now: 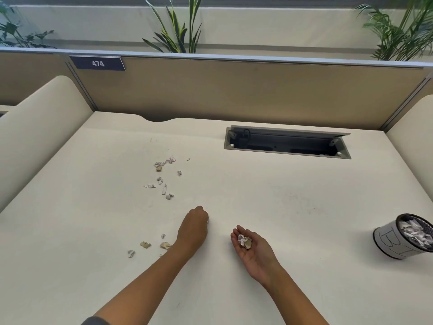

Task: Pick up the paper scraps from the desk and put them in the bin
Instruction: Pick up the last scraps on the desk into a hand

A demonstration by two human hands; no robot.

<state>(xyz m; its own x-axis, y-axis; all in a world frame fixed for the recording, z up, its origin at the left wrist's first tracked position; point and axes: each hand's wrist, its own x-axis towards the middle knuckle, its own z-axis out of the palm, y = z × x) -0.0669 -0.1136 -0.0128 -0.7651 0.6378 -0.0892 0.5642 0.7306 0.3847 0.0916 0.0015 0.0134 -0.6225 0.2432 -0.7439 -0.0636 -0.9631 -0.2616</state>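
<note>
— What's my desk (257, 207) look like?
— Cream top, with an open cable hatch (287, 142) cut into it at the back right. I see scraps (164, 178) strewn left of centre, a few more scraps (146, 245) nearer me, and the bin (403, 235) standing at the right edge.

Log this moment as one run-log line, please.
left hand: closed, knuckles up over desk | right hand: palm up, cupping scraps | bin: part-filled | loose scraps remain

One head-worn wide-angle view looked forward and down over the desk (257, 195) — close above it, toward the partition (234, 95).
</note>
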